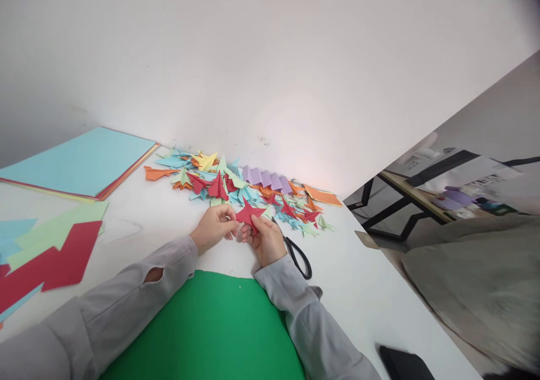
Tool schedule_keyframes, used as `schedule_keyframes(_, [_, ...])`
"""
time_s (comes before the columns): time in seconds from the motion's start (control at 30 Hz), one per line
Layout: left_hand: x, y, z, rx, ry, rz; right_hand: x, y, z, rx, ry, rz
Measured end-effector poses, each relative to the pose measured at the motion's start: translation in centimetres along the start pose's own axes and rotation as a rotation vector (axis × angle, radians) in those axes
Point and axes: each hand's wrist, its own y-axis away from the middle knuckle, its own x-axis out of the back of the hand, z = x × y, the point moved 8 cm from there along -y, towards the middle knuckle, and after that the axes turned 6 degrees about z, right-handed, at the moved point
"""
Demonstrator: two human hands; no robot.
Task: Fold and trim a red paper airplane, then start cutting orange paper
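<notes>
A folded red paper shape (250,213) with pointed wings is pinched between both my hands just above the white table (363,290). My left hand (214,227) grips its left side with closed fingers. My right hand (266,240) holds its lower right side, thumb pressed on the paper. Right behind them lies a pile of folded paper shapes (236,189) in red, blue, green, yellow, orange and purple.
Black-handled scissors (298,256) lie just right of my right hand. A green sheet (211,329) lies under my forearms. A stack of coloured paper (80,163) topped with light blue lies far left, cut red and green pieces (50,250) nearer. A dark object (405,364) sits bottom right.
</notes>
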Motion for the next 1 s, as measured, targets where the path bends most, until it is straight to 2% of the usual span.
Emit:
schedule_keyframes(0.23, [-0.32, 0.04, 0.3, -0.101, 0.008, -0.027, -0.39, 0.12, 0.32, 0.034, 0.084, -0.068])
schedule_keyframes(0.3, [-0.47, 0.0, 0.06, -0.086, -0.023, -0.049, -0.4, 0.13, 0.3, 0.044, 0.09, -0.066])
schedule_keyframes(0.43, [-0.15, -0.06, -0.22, -0.033, -0.056, -0.004, -0.23, 0.09, 0.19, 0.04, 0.068, -0.037])
schedule_keyframes(0.67, [-0.1, -0.01, -0.15, -0.004, -0.032, 0.019, -0.4, 0.15, 0.12, 0.031, 0.108, -0.071])
schedule_keyframes(1.0, [0.14, 0.1, 0.09, -0.014, 0.013, 0.038, -0.2, 0.34, -0.31, 0.031, 0.028, -0.018])
